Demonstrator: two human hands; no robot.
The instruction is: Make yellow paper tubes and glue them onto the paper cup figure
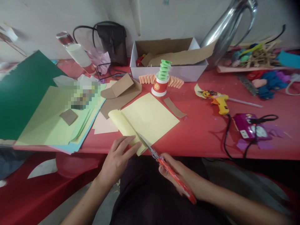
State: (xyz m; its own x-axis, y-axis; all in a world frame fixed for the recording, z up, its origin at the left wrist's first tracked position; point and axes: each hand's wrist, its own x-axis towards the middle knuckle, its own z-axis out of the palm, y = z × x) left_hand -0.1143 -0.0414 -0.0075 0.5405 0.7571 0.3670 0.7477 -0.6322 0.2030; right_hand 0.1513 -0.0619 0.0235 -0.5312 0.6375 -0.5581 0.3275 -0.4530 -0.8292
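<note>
A pale yellow sheet of paper [150, 117] lies on the red table, its left part folded over into a strip. My left hand [120, 156] rests its fingers on the near end of the folded strip, pressing it. In my right hand [174, 172] are scissors with red handles [180, 181], their blades along the fold near the sheet's front corner. Behind the sheet stands a red and white paper cup [160, 86] with a green folded strip on top and orange pleated strips at both sides.
Coloured sheets [49, 115] are stacked at the left, with brown cardboard [124, 93] beside them. A white box [168, 68] stands behind. On the right are a yellow glue gun [221, 103] and a purple power socket [250, 126] with black cords.
</note>
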